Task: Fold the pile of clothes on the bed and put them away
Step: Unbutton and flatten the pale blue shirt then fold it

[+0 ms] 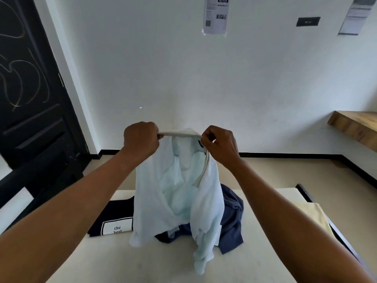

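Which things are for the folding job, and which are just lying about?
For the job: pale mint collared shirt, held up by its collar; crumpled blue garment; folded navy T-shirt with white print; pale yellow cloth; white bed.
Just there: black door; wooden shelf; wall papers.

Left grip (141, 139), right grip (220, 144): raised, pinched

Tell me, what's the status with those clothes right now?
Left hand, right hand pinch collar of pale blue shirt. Shirt hangs unfolded over bed. Dark blue garment heaped behind.
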`<state>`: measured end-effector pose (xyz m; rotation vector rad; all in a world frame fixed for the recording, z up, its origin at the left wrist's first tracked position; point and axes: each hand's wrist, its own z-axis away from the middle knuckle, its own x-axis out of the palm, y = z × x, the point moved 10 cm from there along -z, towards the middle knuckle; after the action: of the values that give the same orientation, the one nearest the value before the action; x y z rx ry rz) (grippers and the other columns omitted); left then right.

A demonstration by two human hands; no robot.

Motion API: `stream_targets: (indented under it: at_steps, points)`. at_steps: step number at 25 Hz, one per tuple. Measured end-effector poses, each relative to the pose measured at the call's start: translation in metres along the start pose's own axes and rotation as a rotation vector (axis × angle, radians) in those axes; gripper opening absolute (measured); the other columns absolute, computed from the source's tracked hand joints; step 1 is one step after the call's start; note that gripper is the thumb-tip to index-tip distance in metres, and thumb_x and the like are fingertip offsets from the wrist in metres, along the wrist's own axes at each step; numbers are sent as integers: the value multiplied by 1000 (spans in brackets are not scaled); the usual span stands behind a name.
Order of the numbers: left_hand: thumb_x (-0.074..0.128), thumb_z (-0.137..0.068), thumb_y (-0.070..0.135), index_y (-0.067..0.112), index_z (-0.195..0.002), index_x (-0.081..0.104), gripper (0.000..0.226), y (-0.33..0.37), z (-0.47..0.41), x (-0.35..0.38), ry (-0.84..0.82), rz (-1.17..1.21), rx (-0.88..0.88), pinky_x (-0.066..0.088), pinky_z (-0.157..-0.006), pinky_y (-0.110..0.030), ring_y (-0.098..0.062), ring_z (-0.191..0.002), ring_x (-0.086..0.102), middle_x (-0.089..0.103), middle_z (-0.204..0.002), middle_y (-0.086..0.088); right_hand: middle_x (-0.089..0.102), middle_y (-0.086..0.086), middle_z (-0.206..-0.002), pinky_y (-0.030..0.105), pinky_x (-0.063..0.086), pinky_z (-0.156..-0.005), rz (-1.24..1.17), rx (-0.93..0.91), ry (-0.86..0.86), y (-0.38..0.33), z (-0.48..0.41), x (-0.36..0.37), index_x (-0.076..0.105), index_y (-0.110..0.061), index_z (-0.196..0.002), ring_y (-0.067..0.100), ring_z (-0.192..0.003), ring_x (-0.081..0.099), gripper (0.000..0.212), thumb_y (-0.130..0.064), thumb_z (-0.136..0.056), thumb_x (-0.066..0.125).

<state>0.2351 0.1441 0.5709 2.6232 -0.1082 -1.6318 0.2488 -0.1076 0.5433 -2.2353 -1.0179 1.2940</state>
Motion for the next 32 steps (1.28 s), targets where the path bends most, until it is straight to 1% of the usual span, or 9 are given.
stream_targets:
  at_steps: [5,8,10,14,17,21,24,27,32]
  points:
    - [66,-92,27,15,-88,78,17,37,4,-51,350,-84,69,36,-73,-40,-37,-91,50,55,-92,-15,67,-11,-77,26,47,-60,-61,37,94,13,14,7,64,-21,-82,6,-59,62,5,-21,-85,69]
    - [70,-86,23,14,-84,78,13,55,-1,-53,362,1,153,41,-83,-45,-37,-110,51,58,-114,-12,65,-5,-76,31,52,-60,-138,60,33,23,30,42,60,-17,-82,13,-58,62,6,-17,-85,66]
    - [64,-90,25,14,-80,73,17,59,-5,-41,262,68,165,46,-77,-42,-36,-97,61,68,-97,-10,66,-3,-73,39,59,-61,-196,98,0,24,38,59,59,-18,-81,19,-63,67,9,-19,-83,67]
    - [60,-94,26,16,-72,62,24,53,-5,-28,194,282,126,54,-60,-39,-34,-65,62,64,-66,-6,64,-7,-71,23,48,-58,-88,139,-134,23,52,92,57,-17,-79,8,-60,57,24,-27,-82,79]
    - [62,-92,21,16,-67,60,25,47,-4,-36,236,294,132,49,-55,-34,-33,-58,59,60,-59,-5,55,-7,-64,25,37,-50,-20,184,-195,31,52,101,47,-24,-69,8,-54,47,31,-18,-84,73]
    - [65,-93,23,14,-70,66,25,18,-8,-38,202,292,109,45,-58,-32,-34,-61,60,61,-60,-5,58,0,-66,31,40,-59,171,62,-230,39,20,76,45,-25,-60,28,-64,55,33,-15,-84,65]
    - [68,-94,28,17,-75,70,23,7,-8,-46,195,336,120,47,-58,-32,-28,-60,59,63,-61,-2,70,1,-80,35,52,-62,202,-5,7,38,-3,29,71,-25,-86,28,-73,66,12,-18,-90,63]
    - [67,-94,32,16,-76,71,24,15,-6,-70,296,425,151,43,-57,-30,-20,-54,55,62,-60,2,65,-5,-93,34,49,-62,156,-49,187,25,17,21,69,-25,-99,20,-77,63,9,-23,-91,67]
    - [65,-92,31,17,-80,75,21,25,-3,-79,316,396,217,51,-59,-33,-25,-60,62,68,-65,-1,61,-6,-70,32,46,-58,27,-21,-180,49,49,85,64,-14,-83,17,-60,57,18,-22,-85,81]
